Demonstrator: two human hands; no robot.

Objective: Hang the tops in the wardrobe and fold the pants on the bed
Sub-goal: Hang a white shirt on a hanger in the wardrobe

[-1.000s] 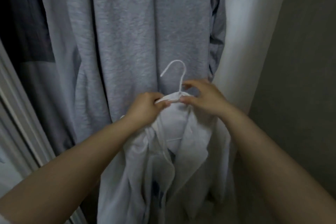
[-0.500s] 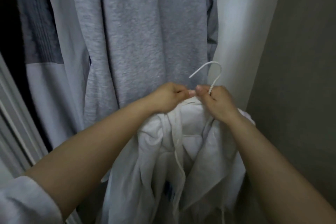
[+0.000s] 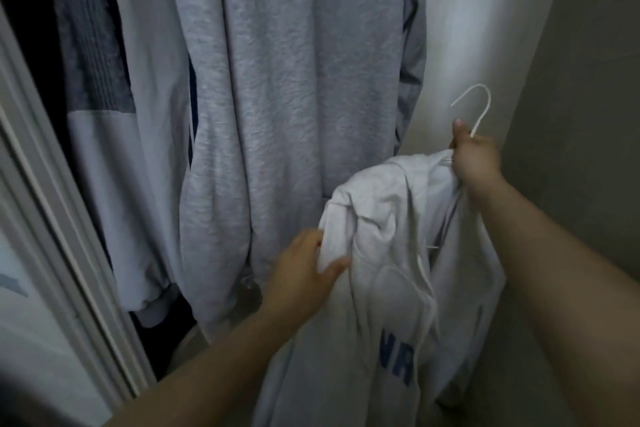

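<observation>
My right hand [image 3: 475, 160] grips the white hanger [image 3: 479, 111] at its neck, the white top [image 3: 388, 270] draped below it; my left hand [image 3: 304, 274] pinches the top's left shoulder, beside the grey hanging clothes [image 3: 294, 97]

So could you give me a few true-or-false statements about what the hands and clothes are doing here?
1. The right hand grips the white hanger just below its hook. True.
2. The white top already hangs on the wardrobe rail. False: it is held in front of the wardrobe.
3. The left hand holds the white top's fabric. True.
4. The white top is plain, with no print. False: it bears blue letters low on the front.
5. A grey sweatshirt hangs in the wardrobe. True.
</observation>
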